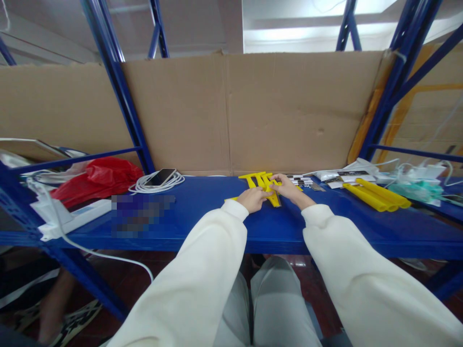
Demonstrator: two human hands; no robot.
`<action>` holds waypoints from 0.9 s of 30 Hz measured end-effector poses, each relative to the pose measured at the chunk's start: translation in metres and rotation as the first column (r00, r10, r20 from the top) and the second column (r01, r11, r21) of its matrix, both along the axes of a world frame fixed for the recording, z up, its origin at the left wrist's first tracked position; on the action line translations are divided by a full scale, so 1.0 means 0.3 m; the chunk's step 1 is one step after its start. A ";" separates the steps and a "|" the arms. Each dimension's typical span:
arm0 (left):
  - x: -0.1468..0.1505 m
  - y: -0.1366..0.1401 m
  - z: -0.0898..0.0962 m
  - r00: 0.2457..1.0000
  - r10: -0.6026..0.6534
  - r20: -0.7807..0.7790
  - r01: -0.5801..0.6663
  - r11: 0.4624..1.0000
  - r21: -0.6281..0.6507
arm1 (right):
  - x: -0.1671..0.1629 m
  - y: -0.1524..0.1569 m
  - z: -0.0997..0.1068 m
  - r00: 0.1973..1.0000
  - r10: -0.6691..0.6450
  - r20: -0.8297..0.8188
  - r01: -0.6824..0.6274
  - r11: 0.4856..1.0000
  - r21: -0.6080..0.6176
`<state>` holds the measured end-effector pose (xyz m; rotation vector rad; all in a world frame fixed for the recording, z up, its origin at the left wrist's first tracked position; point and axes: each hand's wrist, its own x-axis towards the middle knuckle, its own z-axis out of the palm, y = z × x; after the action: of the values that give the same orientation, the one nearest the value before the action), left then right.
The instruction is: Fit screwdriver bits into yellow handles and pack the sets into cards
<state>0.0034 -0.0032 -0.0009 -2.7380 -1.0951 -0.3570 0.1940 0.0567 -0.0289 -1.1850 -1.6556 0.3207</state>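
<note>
Both hands meet over a yellow plastic piece (275, 199) with a tapered lower end, just above the blue shelf top. My left hand (252, 198) has its fingers closed on the piece from the left. From the right, my right hand (286, 186) pinches its upper part, and the fingers hide much of it. Several yellow T-shaped plastic pieces (253, 179) lie side by side directly behind the hands. Beyond the right hand are small black-and-white items (302, 180), too small to make out.
Several yellow tubes (378, 196) lie at the right, near white packets (356, 169) and a green plastic bag (415, 190). At the left are a coiled white cable (177, 179) with a phone (161, 177), a red plastic bag (108, 176) and a white power strip (81, 216). Cardboard (289, 111) walls the back.
</note>
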 end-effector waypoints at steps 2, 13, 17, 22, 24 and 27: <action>-0.001 0.005 0.000 0.999 -0.002 0.042 0.002 1.000 0.000 | -0.001 0.001 0.000 0.997 -0.013 -0.072 0.013 1.000 0.000; -0.014 0.029 0.001 0.972 0.074 0.223 -0.079 0.997 0.010 | -0.038 -0.091 0.067 0.937 0.108 -0.333 -0.215 0.928 -0.305; -0.016 0.035 -0.007 0.962 0.059 0.267 -0.067 0.997 0.021 | -0.055 -0.137 0.091 0.898 0.238 -0.371 -0.382 0.839 -0.388; -0.008 0.032 -0.017 0.956 0.079 0.281 -0.085 0.996 0.006 | -0.063 -0.152 0.096 0.894 0.273 -0.355 -0.414 0.806 -0.423; -0.004 0.026 -0.018 0.960 0.110 0.259 -0.113 0.994 -0.003 | -0.064 -0.152 0.093 0.900 0.275 -0.339 -0.406 0.812 -0.419; -0.001 0.014 -0.017 0.971 0.151 0.186 -0.153 0.988 -0.003 | -0.065 -0.152 0.089 0.906 0.275 -0.323 -0.398 0.815 -0.422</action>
<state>0.0031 0.0010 -0.0060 -2.6316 -1.3341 -0.6030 0.1746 0.0111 -0.0021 -1.1331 -1.6036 1.1224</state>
